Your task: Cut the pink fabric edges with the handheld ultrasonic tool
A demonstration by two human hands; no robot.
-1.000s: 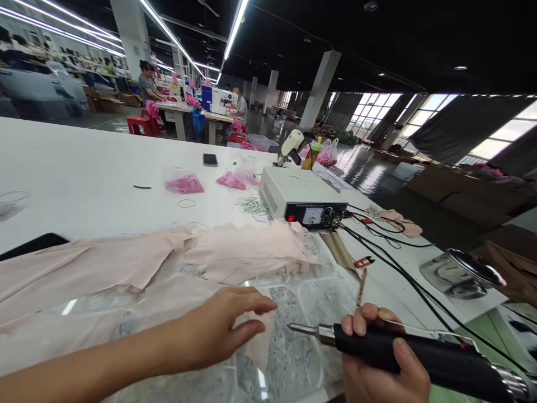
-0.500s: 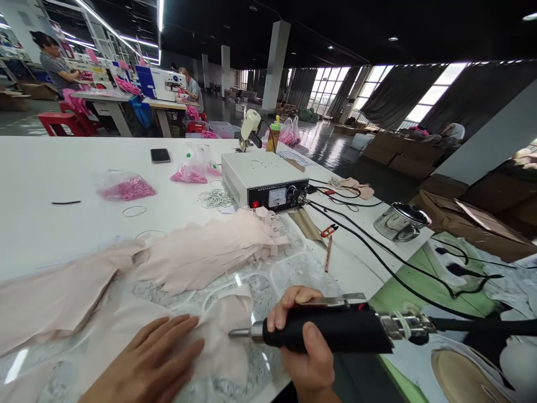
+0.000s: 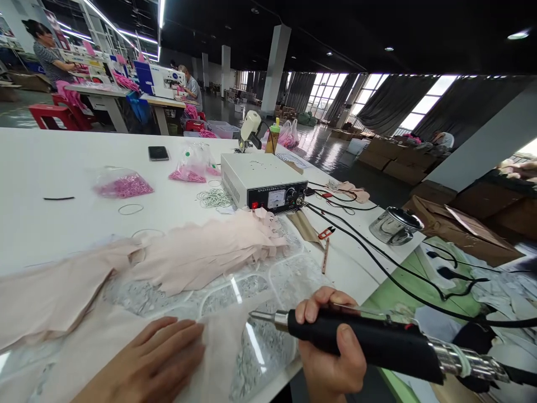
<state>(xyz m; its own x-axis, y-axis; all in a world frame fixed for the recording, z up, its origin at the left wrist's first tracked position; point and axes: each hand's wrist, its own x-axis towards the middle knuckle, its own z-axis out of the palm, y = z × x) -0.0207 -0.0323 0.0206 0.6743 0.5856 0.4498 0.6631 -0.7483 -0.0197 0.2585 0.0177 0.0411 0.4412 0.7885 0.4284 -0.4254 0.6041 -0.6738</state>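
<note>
My left hand (image 3: 155, 355) lies flat with fingers stretched out on a thin pale pink fabric piece (image 3: 224, 327). My right hand (image 3: 331, 361) is wrapped around a black handheld ultrasonic tool (image 3: 373, 341), thumb along its near side. The tool's pointed metal tip aims left, close to the right edge of the fabric; whether it touches cannot be made out. Beneath the fabric is a glossy clear sheet (image 3: 289, 280) with curved outlines. Beyond my hands lies a pile of cut pale pink pieces (image 3: 213, 246), and more pink fabric (image 3: 54, 285) spreads to the left.
A control box (image 3: 262, 173) with a lit red switch stands behind the pile, cables running right. Around it are bags of pink bits (image 3: 123, 184), a phone (image 3: 158, 153), red snips (image 3: 326, 233), a pencil (image 3: 325, 256) and a lidded metal cup (image 3: 395, 225). People work at distant sewing machines.
My right hand and the tool have moved right, the tip drawing away from the middle of the fabric. The fabric's right part now lies flatter. My left hand stays on it, barely shifted.
</note>
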